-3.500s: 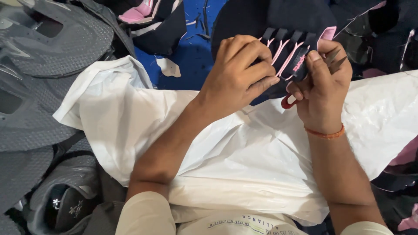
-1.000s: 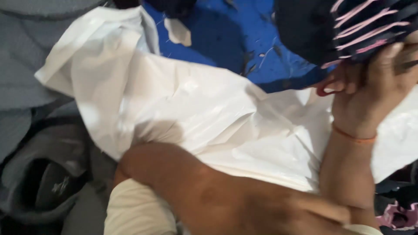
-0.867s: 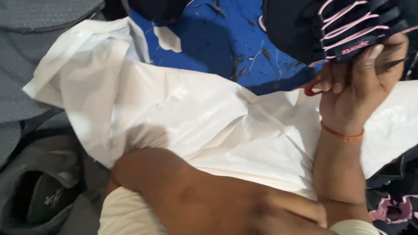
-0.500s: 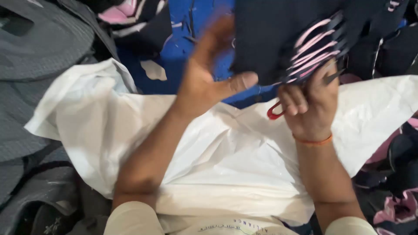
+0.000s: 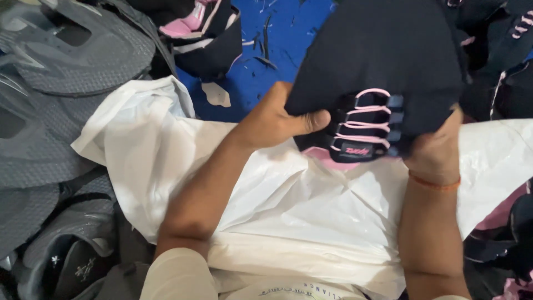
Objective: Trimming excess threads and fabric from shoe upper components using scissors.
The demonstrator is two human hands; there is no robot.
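A dark navy shoe upper (image 5: pixel 383 55) with pink laces is held up in front of me over a white plastic sheet (image 5: pixel 300 205) on my lap. My left hand (image 5: pixel 277 119) grips its left edge, thumb on top. My right hand (image 5: pixel 436 153), with an orange thread on the wrist, holds the right edge beside the laced part; its fingers are hidden behind the fabric.
Grey mesh shoe uppers (image 5: pixel 61 83) are piled at the left. More navy and pink uppers (image 5: pixel 205 33) lie at the back and along the right edge (image 5: pixel 511 50). A blue surface (image 5: pixel 266 61) with thread scraps shows behind the sheet.
My left hand went down out of sight, came back up open, and has now closed on the upper's left edge. The upper is turned so its dark outer face is toward me.
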